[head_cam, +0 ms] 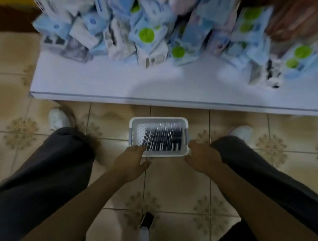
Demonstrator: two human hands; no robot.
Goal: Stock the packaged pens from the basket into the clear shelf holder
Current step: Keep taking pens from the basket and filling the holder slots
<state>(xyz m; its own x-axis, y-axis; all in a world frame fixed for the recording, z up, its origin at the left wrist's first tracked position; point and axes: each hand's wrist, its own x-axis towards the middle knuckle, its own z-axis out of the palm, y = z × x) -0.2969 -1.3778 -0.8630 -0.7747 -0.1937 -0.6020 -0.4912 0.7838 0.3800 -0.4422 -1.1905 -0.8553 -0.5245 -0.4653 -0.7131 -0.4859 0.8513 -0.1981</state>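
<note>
A small white basket [135, 123] sits on the tiled floor between my feet. Inside it lie several packaged pens [164, 139], dark with clear shiny wrapping, filling its right part. My left hand [133, 159] reaches to the basket's near left corner, fingers extended over the rim toward the pens. My right hand [201, 157] rests against the basket's near right corner, fingers bent at its side. No clear shelf holder is recognisable; the frame is blurred.
A low white shelf [119, 87] runs across just beyond the basket, crowded at the back with blue, white and green-dotted packages [147, 38]. My legs in dark trousers and white shoes flank the basket. A dark object with a white part [146, 225] lies near the bottom centre.
</note>
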